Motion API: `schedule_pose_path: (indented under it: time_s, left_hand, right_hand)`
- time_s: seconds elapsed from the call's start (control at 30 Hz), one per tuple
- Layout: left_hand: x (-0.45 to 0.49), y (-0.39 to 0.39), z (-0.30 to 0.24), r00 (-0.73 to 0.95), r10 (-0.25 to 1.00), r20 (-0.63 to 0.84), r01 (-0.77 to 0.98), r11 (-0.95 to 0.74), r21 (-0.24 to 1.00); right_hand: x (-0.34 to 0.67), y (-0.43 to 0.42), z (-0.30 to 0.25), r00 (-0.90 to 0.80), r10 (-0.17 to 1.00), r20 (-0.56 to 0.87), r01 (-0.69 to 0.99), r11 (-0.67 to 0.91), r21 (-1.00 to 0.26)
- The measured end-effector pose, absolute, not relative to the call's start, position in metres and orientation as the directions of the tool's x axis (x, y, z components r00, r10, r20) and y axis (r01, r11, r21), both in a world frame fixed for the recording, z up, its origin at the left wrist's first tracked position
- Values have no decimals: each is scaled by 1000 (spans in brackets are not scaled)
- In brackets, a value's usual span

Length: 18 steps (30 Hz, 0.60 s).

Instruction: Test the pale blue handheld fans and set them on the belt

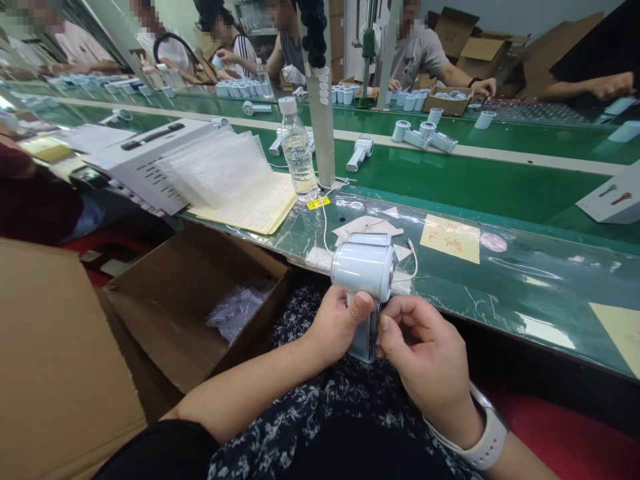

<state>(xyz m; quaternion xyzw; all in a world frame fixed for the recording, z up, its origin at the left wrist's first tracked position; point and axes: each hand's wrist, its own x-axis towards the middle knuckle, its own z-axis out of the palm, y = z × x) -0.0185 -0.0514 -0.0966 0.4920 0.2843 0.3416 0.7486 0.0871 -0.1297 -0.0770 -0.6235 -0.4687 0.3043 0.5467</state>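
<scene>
A light-blue handheld fan (363, 267) with a thick round head is upright above my lap, at the bench edge. My left hand (337, 323) is closed around its handle (361, 340), the thumb lying across just below the head. My right hand (425, 353) is closed in a pinch, its thumb and index fingertips against the right side of the handle. Whatever lies between those fingertips is hidden. Behind the fan head, a white cable (414, 260) and torn white paper pieces (350, 227) lie on the bench.
A water bottle (299, 150) stands beside a metal post (320, 120). Yellow sticker sheets (260, 207) lie left of it. More fans (361, 155) sit on the green conveyor (450, 170). An opened cardboard box (165, 320) holding plastic bags is at my left. Several people work opposite.
</scene>
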Motion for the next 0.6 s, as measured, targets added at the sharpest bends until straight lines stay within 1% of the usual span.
schedule_pose_path:
  time_s: [0.1, 0.17, 0.23, 0.3, 0.37, 0.47, 0.6]
  left_hand:
    - [-19, -53, -100, 641, 756, -135, -251, 372, 894]
    - [-19, -53, -103, 626, 765, -152, -264, 391, 882]
    - [-19, -53, -105, 650, 746, -148, -280, 415, 866]
    - [-18, -53, -107, 700, 704, -121, -299, 443, 845]
    - [-18, -53, -108, 725, 680, -104, -309, 458, 834]
    - [-17, -55, -108, 697, 708, -118, -319, 454, 832]
    - [-17, -57, -103, 635, 753, -172, -313, 454, 834]
  right_hand:
    - [87, -130, -77, 369, 929, 42, 98, 6, -995]
    - [88, -128, -77, 339, 940, -31, -67, -9, -998]
    - [89, -126, -76, 290, 951, -105, -238, -35, -971]
    - [90, -125, -78, 244, 957, -155, -360, -59, -931]
    - [91, -125, -80, 216, 959, -183, -431, -75, -899]
    - [93, -125, -83, 194, 961, -198, -494, -79, -866]
    - [98, -126, -83, 136, 979, -153, -585, -46, -810]
